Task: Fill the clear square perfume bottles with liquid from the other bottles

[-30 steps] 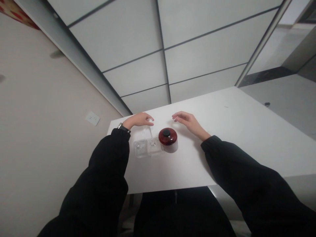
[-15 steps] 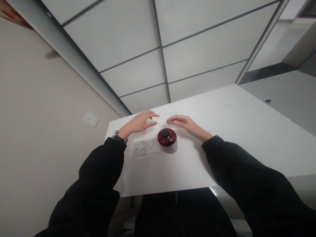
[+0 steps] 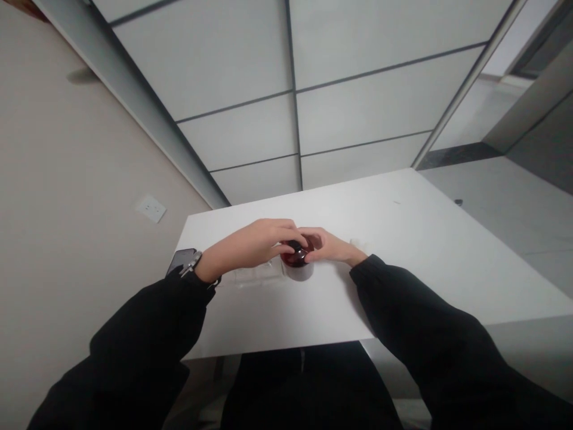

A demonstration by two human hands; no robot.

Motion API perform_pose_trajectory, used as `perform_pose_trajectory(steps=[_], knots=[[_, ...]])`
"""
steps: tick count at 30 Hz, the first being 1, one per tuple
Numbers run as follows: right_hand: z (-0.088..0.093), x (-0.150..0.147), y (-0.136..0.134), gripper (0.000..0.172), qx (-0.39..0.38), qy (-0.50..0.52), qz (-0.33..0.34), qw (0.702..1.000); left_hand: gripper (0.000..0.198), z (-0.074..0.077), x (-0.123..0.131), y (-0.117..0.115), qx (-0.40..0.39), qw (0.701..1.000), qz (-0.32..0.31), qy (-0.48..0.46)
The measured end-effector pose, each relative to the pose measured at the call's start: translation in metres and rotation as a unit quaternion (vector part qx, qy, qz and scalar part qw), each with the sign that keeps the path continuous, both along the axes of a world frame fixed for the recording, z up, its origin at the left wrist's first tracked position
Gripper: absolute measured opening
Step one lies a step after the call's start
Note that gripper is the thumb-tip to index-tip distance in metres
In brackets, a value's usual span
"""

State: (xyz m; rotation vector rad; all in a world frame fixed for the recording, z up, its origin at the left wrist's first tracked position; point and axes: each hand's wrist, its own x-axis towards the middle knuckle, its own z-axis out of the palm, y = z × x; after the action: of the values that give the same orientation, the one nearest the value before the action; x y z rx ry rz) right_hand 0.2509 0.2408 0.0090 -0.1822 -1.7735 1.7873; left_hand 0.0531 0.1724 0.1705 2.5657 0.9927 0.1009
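A squat round jar (image 3: 299, 273) with a dark red glossy lid (image 3: 293, 260) stands on the white table in front of me. My left hand (image 3: 264, 242) reaches over from the left, its thumb and fingers closed round the lid's black knob. From the right, my right hand (image 3: 327, 246) curls its fingers and thumb against the lid's far and right side. Both hands hide much of the lid. Left of the jar, partly under my left forearm, lies a clear plastic tray (image 3: 255, 278).
A dark phone-like slab (image 3: 181, 258) lies at the white table's (image 3: 277, 316) left edge, behind my watch. A small pale thing (image 3: 359, 243) shows beyond my right wrist. White sliding panels (image 3: 358, 113) rise behind the table, and a wall with a socket (image 3: 152, 208) is at left.
Both hands have come down from above and behind the jar and closed on its lid. My view has shifted slightly, and the slab at the left edge has come into sight.
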Motion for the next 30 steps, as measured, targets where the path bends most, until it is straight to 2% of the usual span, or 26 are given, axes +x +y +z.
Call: perform_pose_trajectory(steps=[4, 7, 9, 11, 14, 17, 20, 22, 25, 27, 30], knots=[[0.001, -0.002, -0.003, 0.055, -0.004, 0.003, -0.012, 1.000, 0.018, -0.003, 0.009, -0.006, 0.037, 0.996, 0.047, 0.072], [-0.002, -0.002, -0.005, 0.045, -0.008, 0.002, -0.019, 1.000, 0.026, -0.012, 0.020, -0.010, 0.072, 0.984, 0.111, 0.118], [-0.004, -0.002, -0.005, 0.047, -0.009, -0.003, -0.023, 1.000, 0.034, -0.018, 0.023, -0.013, 0.079, 0.980, 0.130, 0.125], [-0.004, -0.001, -0.004, 0.049, -0.007, -0.012, -0.025, 1.000, 0.036, -0.020, 0.021, -0.016, 0.076, 0.981, 0.129, 0.127], [0.001, 0.000, -0.005, 0.052, -0.002, -0.027, -0.018, 0.999, 0.030, -0.014, 0.009, -0.019, 0.055, 0.985, 0.109, 0.126], [0.008, 0.000, -0.006, 0.066, 0.003, -0.031, -0.011, 0.999, 0.026, -0.005, -0.001, -0.018, 0.060, 0.985, 0.111, 0.114], [0.009, 0.000, -0.007, 0.073, 0.005, -0.035, -0.008, 0.999, 0.025, -0.003, 0.007, -0.015, 0.081, 0.985, 0.108, 0.103], [0.004, 0.001, -0.006, 0.070, 0.004, -0.044, -0.011, 0.999, 0.027, -0.007, 0.019, -0.012, 0.095, 0.984, 0.102, 0.112], [-0.007, 0.005, -0.003, 0.062, 0.002, -0.062, -0.020, 0.998, 0.039, -0.015, 0.033, -0.010, 0.124, 0.975, 0.120, 0.139], [-0.012, 0.006, -0.001, 0.057, 0.003, -0.069, -0.026, 0.997, 0.042, -0.018, 0.033, -0.011, 0.134, 0.972, 0.120, 0.152], [-0.013, 0.007, -0.001, 0.055, 0.004, -0.067, -0.033, 0.997, 0.033, -0.015, 0.024, -0.015, 0.133, 0.973, 0.098, 0.160]])
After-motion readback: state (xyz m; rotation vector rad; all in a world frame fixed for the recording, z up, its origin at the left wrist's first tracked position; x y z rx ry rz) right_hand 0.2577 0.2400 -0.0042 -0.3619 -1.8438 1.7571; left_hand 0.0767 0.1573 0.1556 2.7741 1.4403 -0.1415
